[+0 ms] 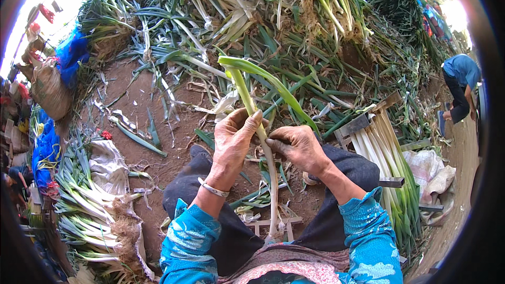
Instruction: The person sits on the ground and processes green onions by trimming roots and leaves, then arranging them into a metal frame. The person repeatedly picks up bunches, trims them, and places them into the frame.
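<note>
A long green onion stalk (272, 177) stands nearly upright between my knees, its root end low near my lap and a green leaf bending over to the right at its top. My left hand (236, 138) is closed around its upper part, thumb in front. Just right of it, my right hand (298, 146) has thumb and fingertips pinched together at the edge of the stalk; whether they grip a thin layer of it, I cannot tell. Peeled onions with white stems (375, 142) lie bundled in a metal-and-wood rack by my right knee.
Untrimmed green onions (90, 221) with brown roots lie on sacking at the left. A large heap of onions (244, 4) spreads across the far side. Loose leaves and husks litter the soil. A person (461, 83) bends over at the far right. A full sack (51, 86) stands at upper left.
</note>
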Available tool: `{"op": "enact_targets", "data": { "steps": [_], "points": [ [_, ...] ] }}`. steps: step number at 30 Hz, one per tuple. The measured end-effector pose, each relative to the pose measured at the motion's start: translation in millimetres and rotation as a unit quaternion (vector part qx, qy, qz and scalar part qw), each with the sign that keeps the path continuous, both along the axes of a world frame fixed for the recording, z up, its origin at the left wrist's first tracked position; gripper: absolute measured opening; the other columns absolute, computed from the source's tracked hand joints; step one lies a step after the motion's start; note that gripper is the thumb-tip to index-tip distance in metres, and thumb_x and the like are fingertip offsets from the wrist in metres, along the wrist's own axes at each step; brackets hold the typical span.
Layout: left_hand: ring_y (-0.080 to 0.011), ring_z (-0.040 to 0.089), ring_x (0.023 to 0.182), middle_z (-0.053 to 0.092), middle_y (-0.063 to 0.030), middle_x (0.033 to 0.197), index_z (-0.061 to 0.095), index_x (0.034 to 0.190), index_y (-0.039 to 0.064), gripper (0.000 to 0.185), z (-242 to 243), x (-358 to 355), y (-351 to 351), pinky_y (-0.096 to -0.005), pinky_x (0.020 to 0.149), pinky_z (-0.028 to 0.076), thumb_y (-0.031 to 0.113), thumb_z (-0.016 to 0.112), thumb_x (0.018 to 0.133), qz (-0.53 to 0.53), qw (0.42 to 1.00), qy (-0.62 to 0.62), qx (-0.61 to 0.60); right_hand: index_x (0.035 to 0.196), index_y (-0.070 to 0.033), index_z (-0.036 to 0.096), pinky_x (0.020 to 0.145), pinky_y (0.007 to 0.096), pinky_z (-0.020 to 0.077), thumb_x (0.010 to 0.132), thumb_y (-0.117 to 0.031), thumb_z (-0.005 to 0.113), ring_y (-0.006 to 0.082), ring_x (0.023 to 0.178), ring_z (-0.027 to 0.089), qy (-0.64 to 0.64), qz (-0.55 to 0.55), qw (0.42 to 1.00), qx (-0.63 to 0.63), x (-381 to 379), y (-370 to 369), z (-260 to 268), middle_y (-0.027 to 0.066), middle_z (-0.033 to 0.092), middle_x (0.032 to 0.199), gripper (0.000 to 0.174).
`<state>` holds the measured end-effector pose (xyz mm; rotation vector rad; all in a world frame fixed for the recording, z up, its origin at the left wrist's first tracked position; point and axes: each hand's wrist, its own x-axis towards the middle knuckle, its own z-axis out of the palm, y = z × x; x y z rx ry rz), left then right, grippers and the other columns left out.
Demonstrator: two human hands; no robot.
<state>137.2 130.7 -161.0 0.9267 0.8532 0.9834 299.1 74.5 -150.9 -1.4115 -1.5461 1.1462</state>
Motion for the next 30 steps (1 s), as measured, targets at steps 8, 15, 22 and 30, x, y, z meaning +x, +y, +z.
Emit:
{"op": "enact_targets", "data": {
  "steps": [8, 15, 22, 30],
  "points": [
    [-0.0113, 0.065, 0.072, 0.069, -0.0076, 0.087, 0.064, 0.108, -0.002, 0.025, 5, 0, -2, -0.0239, 0.065, 0.055, 0.019, 0.063, 0.095, -0.025, 1.0, -0.011, 0.001, 0.096, 0.004, 0.066, 0.058, 0.0251, 0.0496, 0.091, -0.008, 0.063, 0.0074, 0.064, 0.058, -0.046, -0.006, 0.997, 0.058, 4, -2, -1, 0.0052, 0.065, 0.075, 0.012],
    [-0.0213, 0.069, 0.091, 0.07, -0.0142, 0.103, 0.061, 0.116, 0.001, 0.028, 1, -9, 2, -0.0354, 0.08, 0.058, 0.022, 0.055, 0.099, 0.034, 0.995, -0.09, 0.03, 0.092, -0.002, 0.065, 0.058, 0.0213, 0.0465, 0.095, -0.015, 0.06, 0.0049, 0.063, 0.055, 0.281, -0.126, 0.937, -0.165, 4, -1, -23, -0.0028, 0.061, 0.072, 0.014],
    [-0.0232, 0.069, 0.092, 0.069, -0.0137, 0.102, 0.061, 0.111, 0.004, 0.023, -2, -43, 17, -0.0408, 0.073, 0.062, 0.022, 0.054, 0.099, 0.146, 0.97, -0.188, -0.055, 0.1, -0.007, 0.057, 0.076, 0.0392, 0.057, 0.101, -0.023, 0.048, 0.0218, 0.08, 0.065, 0.616, -0.145, 0.771, -0.076, 31, 1, -10, 0.0075, 0.063, 0.08, 0.018],
    [-0.0232, 0.07, 0.085, 0.07, -0.0137, 0.097, 0.064, 0.1, 0.005, 0.017, -11, -130, 33, -0.0396, 0.065, 0.065, 0.02, 0.06, 0.093, 0.356, 0.916, -0.182, -0.033, 0.098, -0.008, 0.057, 0.037, 0.0215, 0.0272, 0.104, -0.026, 0.041, 0.0047, 0.045, 0.033, 0.424, -0.273, 0.863, -0.028, 126, -19, -20, -0.0055, 0.041, 0.06, 0.025]
  ]
}}
